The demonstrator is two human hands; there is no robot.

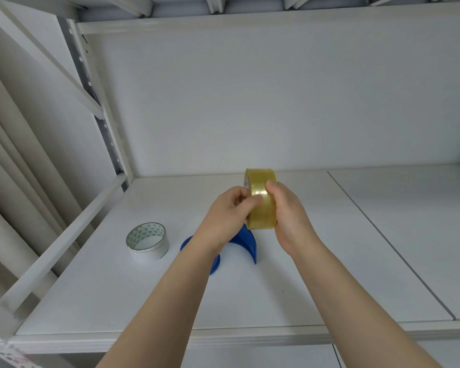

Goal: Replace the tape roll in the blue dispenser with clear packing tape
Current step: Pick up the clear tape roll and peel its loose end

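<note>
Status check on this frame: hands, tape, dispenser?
Both hands, left hand and right hand, hold clear yellowish packing tape roll. Blue plastic dispenser empty below. White patterned-core roll set aside.

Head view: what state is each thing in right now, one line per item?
Clear tape roll: held on edge above the shelf, in both hands.
Left hand: fingers closed on the roll's left side.
Right hand: wrapped around its right side.
Blue dispenser: on the shelf, partly hidden.
White tape roll: lying flat on the shelf.
</note>
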